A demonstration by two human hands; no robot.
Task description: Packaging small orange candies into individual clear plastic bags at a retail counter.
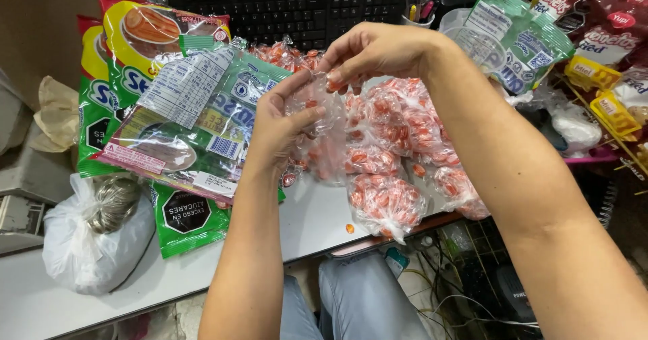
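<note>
Both hands, left hand (280, 127) and right hand (368, 53), pinch closed on a small clear candy bag (320, 120); filled candy bags (391, 151) lie just behind, green snack packets (182, 103) beside.

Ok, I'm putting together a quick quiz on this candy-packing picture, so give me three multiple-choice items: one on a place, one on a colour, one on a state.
1. Where does the loose single candy lie?
A. on the white table near its front edge
B. on the keyboard
C. inside the white tied bag

2. What colour are the candies in the small clear bags?
A. blue
B. orange-red
C. purple

3. What are the two hands doing with the small clear bag?
A. both lie flat on the table
B. both hold it up above the table
C. one hand holds scissors

Answers:
1. A, it sits alone on the white table, just left of the nearest filled bag.
2. B, every filled bag shows orange-red pieces.
3. B, the left hand grips its side while the right hand pinches its top.
</note>
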